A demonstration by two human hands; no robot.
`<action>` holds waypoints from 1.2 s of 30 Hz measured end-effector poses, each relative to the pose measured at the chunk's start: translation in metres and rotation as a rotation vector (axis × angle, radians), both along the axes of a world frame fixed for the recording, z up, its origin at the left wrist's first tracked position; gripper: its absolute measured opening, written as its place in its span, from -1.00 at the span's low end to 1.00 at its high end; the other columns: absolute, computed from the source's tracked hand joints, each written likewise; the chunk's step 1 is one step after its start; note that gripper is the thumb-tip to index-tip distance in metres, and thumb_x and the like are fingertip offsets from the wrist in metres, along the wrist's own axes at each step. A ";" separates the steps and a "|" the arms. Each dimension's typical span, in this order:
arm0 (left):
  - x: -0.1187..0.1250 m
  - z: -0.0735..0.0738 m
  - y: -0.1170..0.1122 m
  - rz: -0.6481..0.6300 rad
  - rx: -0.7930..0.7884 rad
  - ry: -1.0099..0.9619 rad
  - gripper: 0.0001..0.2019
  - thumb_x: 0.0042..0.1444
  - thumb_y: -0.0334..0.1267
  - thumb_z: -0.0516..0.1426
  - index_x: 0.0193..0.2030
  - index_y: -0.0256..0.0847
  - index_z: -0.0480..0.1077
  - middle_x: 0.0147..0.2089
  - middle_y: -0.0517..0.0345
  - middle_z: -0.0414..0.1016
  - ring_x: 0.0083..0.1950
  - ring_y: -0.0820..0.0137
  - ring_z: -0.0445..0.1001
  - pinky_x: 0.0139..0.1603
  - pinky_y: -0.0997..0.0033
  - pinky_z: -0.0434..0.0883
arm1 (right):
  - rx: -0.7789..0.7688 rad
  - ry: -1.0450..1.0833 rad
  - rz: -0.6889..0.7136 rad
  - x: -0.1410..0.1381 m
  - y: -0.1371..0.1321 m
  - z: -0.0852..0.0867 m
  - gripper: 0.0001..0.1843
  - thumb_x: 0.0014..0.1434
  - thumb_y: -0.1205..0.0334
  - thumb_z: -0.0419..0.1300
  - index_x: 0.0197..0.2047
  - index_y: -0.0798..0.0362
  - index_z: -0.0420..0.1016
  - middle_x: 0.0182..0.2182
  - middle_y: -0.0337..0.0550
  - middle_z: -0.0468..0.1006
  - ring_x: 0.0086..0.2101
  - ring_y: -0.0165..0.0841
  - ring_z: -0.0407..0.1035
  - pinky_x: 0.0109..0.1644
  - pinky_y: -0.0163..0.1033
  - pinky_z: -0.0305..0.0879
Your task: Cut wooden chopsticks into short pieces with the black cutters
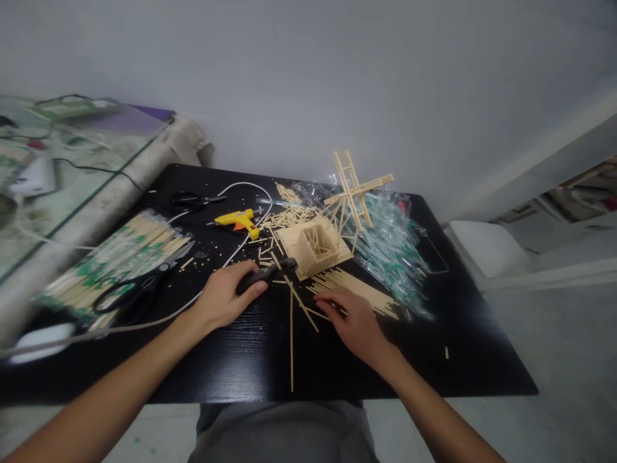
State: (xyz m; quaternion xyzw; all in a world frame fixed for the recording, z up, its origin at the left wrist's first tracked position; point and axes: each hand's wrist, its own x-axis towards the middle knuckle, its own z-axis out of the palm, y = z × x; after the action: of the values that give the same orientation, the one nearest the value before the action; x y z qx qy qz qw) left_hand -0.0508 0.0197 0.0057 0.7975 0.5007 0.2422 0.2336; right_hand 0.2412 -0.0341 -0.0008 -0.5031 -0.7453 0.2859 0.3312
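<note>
My left hand (231, 292) is closed around a black hand tool (253, 278) whose dark head points toward the wooden model; its exact kind is unclear. Fingers of my right hand (349, 318) are pinched together beside loose thin wooden sticks (361, 289); what lies between the fingertips is too small to make out. A long stick (292, 341) lies between my hands, with another crossing it at a slant. Just beyond stands the model, a square stick box (315, 251) on a flat stick base (289, 238), with a cross-shaped stick frame (354, 190) rising behind it.
A yellow glue gun (238, 220) with a white cord, black scissors (144, 280) and a second black-handled tool (193, 200) lie left. Packed sticks (120, 257) are at left, green-and-clear plastic wrappers (390, 238) at right. Short cut pieces (294, 215) litter the black table (231, 360).
</note>
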 end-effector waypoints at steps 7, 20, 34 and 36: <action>0.005 -0.001 -0.006 -0.028 -0.052 0.039 -0.56 0.30 0.19 -0.01 -0.30 -0.15 0.36 -0.37 0.11 0.53 -0.34 0.23 0.51 -0.26 0.30 0.34 | -0.250 0.429 -0.033 -0.046 0.003 0.019 -0.79 0.32 0.15 0.29 -0.01 0.02 0.59 -0.13 -0.06 0.72 -0.15 -0.23 0.64 -0.02 -0.14 0.56; 0.007 -0.006 -0.013 -0.032 -0.106 0.098 -0.54 0.32 0.19 -0.03 -0.32 -0.15 0.37 -0.38 0.07 0.55 -0.36 0.22 0.53 -0.29 0.31 0.31 | -0.388 0.617 -0.125 -0.070 0.000 0.016 -0.75 0.31 0.05 0.26 -0.23 0.07 0.58 -0.46 -0.21 0.59 -0.56 -0.46 0.27 -0.45 -0.32 0.25; 0.007 -0.008 -0.016 -0.076 -0.099 0.092 -0.52 0.34 0.17 -0.07 -0.34 -0.15 0.38 -0.42 0.07 0.55 -0.39 0.24 0.54 -0.34 0.34 0.28 | -0.358 0.562 -0.015 -0.050 0.008 0.028 -0.48 0.14 0.27 0.41 0.15 -0.11 0.44 0.03 -0.13 0.59 -0.22 -0.36 0.57 -0.13 -0.24 0.56; 0.007 -0.008 -0.016 -0.106 -0.102 0.062 -0.51 0.36 0.14 -0.12 -0.35 -0.16 0.38 -0.43 0.07 0.54 -0.41 0.26 0.53 -0.35 0.34 0.28 | -0.365 0.458 0.120 -0.042 0.013 0.037 -0.55 0.17 0.32 0.38 0.12 -0.13 0.52 0.07 -0.13 0.59 -0.21 -0.36 0.58 -0.13 -0.24 0.57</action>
State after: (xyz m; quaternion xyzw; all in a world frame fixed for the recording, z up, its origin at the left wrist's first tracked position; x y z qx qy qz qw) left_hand -0.0441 0.0034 -0.0023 0.8169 0.4766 0.1791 0.2709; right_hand 0.1995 -0.0206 0.0363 -0.4318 -0.6159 0.5403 0.3771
